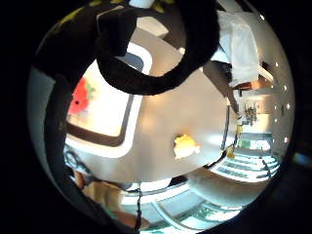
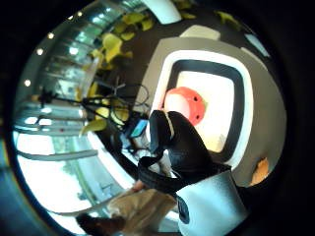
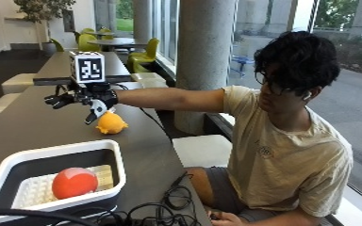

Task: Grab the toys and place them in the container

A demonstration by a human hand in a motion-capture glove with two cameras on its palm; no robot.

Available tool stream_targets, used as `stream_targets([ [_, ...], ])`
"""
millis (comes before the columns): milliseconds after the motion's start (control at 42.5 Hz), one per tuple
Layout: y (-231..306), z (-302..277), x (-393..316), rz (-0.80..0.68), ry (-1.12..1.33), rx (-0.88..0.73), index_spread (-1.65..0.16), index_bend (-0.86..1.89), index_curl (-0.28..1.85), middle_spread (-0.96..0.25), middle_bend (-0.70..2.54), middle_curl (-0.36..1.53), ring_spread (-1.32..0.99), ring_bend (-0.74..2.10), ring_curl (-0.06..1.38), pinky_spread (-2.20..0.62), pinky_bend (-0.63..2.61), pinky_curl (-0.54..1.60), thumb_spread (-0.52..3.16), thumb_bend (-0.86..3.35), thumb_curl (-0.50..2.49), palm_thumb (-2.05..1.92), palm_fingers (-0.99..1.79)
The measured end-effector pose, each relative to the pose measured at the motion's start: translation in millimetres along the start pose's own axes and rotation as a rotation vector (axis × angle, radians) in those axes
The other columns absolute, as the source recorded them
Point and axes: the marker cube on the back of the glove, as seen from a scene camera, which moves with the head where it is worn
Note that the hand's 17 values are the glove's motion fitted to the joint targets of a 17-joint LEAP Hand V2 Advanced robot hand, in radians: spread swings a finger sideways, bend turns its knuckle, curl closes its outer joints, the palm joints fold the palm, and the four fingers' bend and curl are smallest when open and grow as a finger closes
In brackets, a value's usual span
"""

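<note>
In the outside view my gloved right hand point(image 3: 84, 100) hovers over the dark table, just above and to the left of a yellow plush toy point(image 3: 111, 123). The fingers are spread and hold nothing. A white container point(image 3: 117, 162) stands at the table's near end with a red round toy point(image 3: 74, 182) inside it. The little finger side palm view shows the yellow toy point(image 1: 185, 146) alone on the table, apart from the container point(image 1: 127, 141) and the red toy point(image 1: 80, 97). In the thumb side palm view a gloved finger point(image 2: 179, 142) partly covers the red toy point(image 2: 189, 103).
Black cables point(image 3: 168, 207) lie on the table's near corner beside the container. The table's right edge point(image 3: 152, 127) runs close to the yellow toy. A concrete column point(image 3: 205, 56) and a white bench point(image 3: 206, 148) stand to the right.
</note>
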Motion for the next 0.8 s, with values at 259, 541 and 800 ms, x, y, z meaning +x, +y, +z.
stream_targets([
  [259,72.0,24.1,55.5,0.057,0.037,-0.044,-0.28,0.14,0.23,-0.01,0.14,0.27,-0.01,0.26,0.36,0.01,1.08,0.33,1.29,-0.03,0.32,-0.03,-0.16],
  [541,182.3,82.8,131.3,0.129,-0.015,-0.058,-0.27,0.13,0.24,-0.01,0.11,0.24,-0.01,0.2,0.35,0.02,1.04,0.32,1.28,-0.04,0.26,-0.06,-0.2],
  [800,255.4,133.4,182.2,0.229,-0.013,-0.084,-0.27,0.13,0.24,-0.01,0.11,0.21,-0.01,0.18,0.35,0.02,1.02,0.32,1.28,-0.04,0.23,-0.06,-0.21],
])
